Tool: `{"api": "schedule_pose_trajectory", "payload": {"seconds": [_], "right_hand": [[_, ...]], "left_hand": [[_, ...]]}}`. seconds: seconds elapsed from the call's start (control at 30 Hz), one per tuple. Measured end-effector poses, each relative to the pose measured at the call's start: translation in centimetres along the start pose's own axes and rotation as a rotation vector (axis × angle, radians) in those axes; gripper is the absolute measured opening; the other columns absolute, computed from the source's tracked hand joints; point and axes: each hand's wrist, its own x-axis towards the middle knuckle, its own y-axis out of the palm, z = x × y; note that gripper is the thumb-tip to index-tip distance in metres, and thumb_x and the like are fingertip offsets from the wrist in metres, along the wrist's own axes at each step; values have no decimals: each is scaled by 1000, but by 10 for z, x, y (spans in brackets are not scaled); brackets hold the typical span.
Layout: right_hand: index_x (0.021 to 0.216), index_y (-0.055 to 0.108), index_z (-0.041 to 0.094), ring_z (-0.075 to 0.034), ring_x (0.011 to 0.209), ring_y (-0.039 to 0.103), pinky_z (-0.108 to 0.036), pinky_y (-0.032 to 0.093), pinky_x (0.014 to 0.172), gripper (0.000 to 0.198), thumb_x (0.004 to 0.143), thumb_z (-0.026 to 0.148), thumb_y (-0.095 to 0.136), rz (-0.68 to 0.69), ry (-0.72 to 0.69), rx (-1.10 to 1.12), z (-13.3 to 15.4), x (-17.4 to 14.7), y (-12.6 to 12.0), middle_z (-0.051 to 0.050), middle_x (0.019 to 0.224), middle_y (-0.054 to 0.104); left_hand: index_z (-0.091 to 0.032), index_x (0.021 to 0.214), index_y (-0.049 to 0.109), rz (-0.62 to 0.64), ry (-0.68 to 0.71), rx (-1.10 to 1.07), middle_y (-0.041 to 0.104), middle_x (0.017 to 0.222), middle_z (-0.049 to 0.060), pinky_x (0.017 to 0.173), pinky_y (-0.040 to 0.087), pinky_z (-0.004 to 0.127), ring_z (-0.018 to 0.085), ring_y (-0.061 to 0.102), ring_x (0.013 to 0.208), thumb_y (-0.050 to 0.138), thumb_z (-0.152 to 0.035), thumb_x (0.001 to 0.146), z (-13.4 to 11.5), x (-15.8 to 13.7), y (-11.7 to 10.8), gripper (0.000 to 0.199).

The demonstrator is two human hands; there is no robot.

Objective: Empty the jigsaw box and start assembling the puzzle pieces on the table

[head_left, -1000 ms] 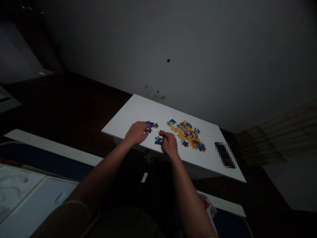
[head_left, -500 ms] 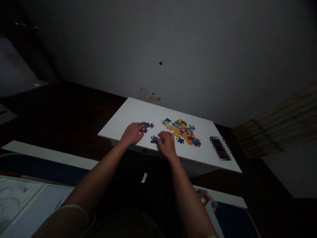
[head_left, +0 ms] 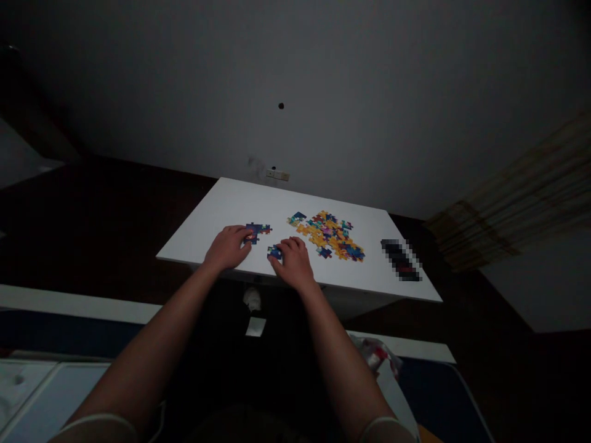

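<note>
My left hand (head_left: 228, 247) rests on the table's near left part, thumb and fingers closed on the left edge of a small joined puzzle section (head_left: 259, 230), dark blue and purple with a reddish patch. Just right of it, my right hand (head_left: 295, 263) has its thumb at the near side of a blue puzzle piece (head_left: 274, 251) and its fingers over the far side. Part of that piece is hidden under the fingers; whether it is one piece or two joined, I cannot tell. Beyond my right hand spreads a pile of loose puzzle pieces (head_left: 330, 232), mostly yellow, blue and purple.
The white table (head_left: 221, 206) stands near a grey wall with a socket strip (head_left: 277, 175). A pixelated dark object (head_left: 401, 261) lies at the table's right end. Below, a white bench edge (head_left: 78, 301) runs on the left, and a plastic bag (head_left: 381, 355) sits at the right.
The view has shifted, so the table appears further left. My right hand's thumb and fingers have closed around the blue piece. My left hand stays at the joined section.
</note>
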Motion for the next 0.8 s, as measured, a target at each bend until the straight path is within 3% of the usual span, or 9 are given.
{"api": "schedule_pose_trajectory", "payload": {"seconds": [0.3, 0.43, 0.57, 0.67, 0.7, 0.8], "right_hand": [[140, 82, 23, -42, 156, 55, -59, 45, 136, 36, 107, 38, 81, -19, -40, 45, 0, -1, -1, -14, 144, 83], [130, 83, 25, -35, 144, 67, -52, 51, 130, 24, 112, 32, 67, -175, -13, 76, -1, -6, 0, -13, 137, 86], [127, 81, 19, -35, 125, 74, -52, 56, 119, 38, 111, 20, 47, -340, 154, 20, -17, -18, -16, -18, 129, 85], [142, 77, 13, -41, 133, 68, -61, 50, 124, 47, 105, 20, 49, -407, 285, -64, -38, -30, -43, -25, 136, 82], [148, 76, 11, -43, 138, 65, -61, 47, 127, 51, 103, 22, 55, -396, 330, -105, -45, -34, -53, -26, 142, 80], [163, 70, 10, -44, 154, 56, -55, 46, 128, 61, 106, 33, 65, -167, 513, -318, -57, -41, -74, -26, 156, 76]], "left_hand": [[-24, 145, 87, 6, -5, -8, 82, 155, 16, 127, 60, 64, 42, 73, 146, 65, -35, 106, 0, -1, -1, 46], [-25, 146, 86, 14, -11, -8, 82, 154, 15, 126, 61, 64, 40, 73, 144, 65, -34, 107, 0, 0, 0, 45], [-24, 146, 86, 21, -7, 4, 81, 155, 15, 126, 61, 62, 40, 74, 144, 66, -34, 107, 0, 2, 0, 45], [-24, 146, 86, 22, -2, 5, 82, 155, 15, 126, 61, 61, 40, 74, 144, 65, -33, 108, -2, 2, 0, 44], [-23, 145, 86, 23, -5, 4, 82, 154, 15, 126, 61, 60, 39, 73, 144, 66, -32, 108, -3, 2, 0, 43], [-23, 144, 87, 31, -22, -5, 82, 154, 15, 127, 60, 58, 40, 73, 145, 68, -31, 107, -7, 2, 0, 42]]}}
